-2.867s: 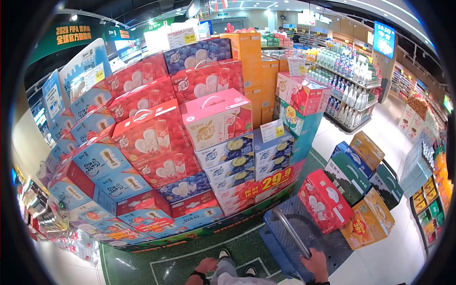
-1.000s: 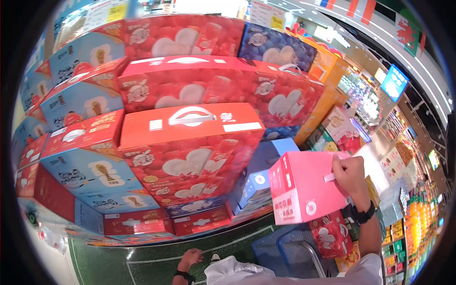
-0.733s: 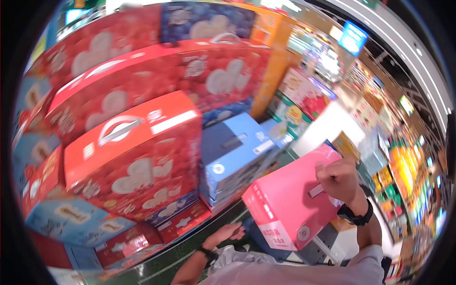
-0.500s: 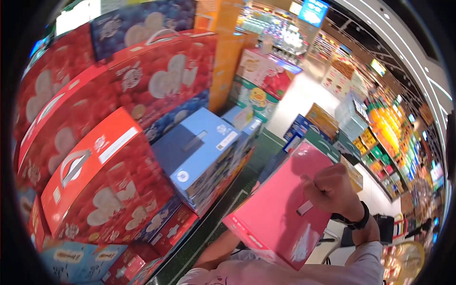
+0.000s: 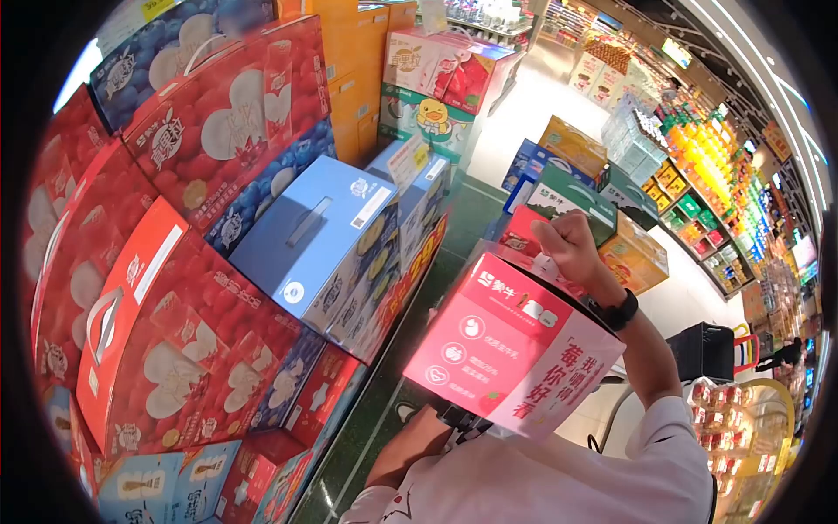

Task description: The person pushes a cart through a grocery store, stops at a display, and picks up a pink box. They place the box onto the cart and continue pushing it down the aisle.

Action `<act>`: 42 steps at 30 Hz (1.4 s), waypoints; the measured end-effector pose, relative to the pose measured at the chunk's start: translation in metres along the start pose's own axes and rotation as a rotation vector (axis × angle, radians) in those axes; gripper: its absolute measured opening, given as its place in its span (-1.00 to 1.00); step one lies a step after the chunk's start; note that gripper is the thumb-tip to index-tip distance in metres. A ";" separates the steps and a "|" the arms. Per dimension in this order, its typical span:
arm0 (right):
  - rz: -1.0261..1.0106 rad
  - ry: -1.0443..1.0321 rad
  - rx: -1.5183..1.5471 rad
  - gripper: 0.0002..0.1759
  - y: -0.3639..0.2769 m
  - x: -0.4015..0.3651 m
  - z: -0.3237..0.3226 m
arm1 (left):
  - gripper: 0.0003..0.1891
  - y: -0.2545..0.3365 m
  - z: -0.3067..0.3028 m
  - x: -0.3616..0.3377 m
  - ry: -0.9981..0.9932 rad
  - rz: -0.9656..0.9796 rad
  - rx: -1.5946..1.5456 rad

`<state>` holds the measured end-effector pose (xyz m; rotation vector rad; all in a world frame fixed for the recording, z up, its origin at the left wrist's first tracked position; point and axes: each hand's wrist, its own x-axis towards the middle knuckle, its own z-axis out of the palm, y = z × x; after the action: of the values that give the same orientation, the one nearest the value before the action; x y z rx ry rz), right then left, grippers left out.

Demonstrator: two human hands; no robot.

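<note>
My right hand (image 5: 566, 240) is closed in a fist at the top of a pink milk carton box (image 5: 506, 341), gripping it by the carry handle. The box is tilted in front of my chest, its printed side with white icons and characters facing up toward me. My left forearm (image 5: 410, 450) comes in from below, a dark band at its wrist. The left hand itself is hidden behind the lower edge of the box, so its fingers do not show.
Red carton boxes (image 5: 166, 349) with handles are stacked on the left. Beside them stands a blue carton box (image 5: 314, 236). Green (image 5: 567, 196) and orange boxes (image 5: 633, 253) sit on the floor beyond my right hand. A black basket (image 5: 698, 349) is at the right.
The pink box has tipped, so its printed side now shows instead of its plain top. My right hand has moved up and slightly left with it. The view has shifted too.
</note>
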<state>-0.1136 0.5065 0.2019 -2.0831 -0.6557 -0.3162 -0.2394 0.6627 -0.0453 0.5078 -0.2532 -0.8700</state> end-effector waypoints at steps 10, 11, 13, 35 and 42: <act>0.195 -0.160 -0.001 -0.39 -0.016 -0.004 0.016 | -0.52 -0.003 -0.002 -0.011 0.036 0.005 0.040; 0.214 -0.181 -0.020 -0.39 -0.017 -0.006 0.013 | -0.52 -0.003 -0.002 -0.010 0.035 0.004 0.046; 0.174 -0.210 -0.041 -0.40 -0.022 -0.012 0.006 | -0.52 -0.002 -0.003 -0.007 0.033 -0.003 0.054; 0.924 -0.125 1.165 -0.58 -0.061 -0.051 -0.054 | -0.57 -0.038 -0.004 0.005 -0.173 -0.187 0.099; 0.982 0.009 1.147 -0.57 -0.050 -0.054 -0.065 | -0.66 -0.029 0.022 0.007 -0.105 -0.227 0.172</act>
<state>-0.1847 0.4575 0.2480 -1.0557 0.2503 0.5155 -0.2634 0.6346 -0.0418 0.6602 -0.3738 -1.1033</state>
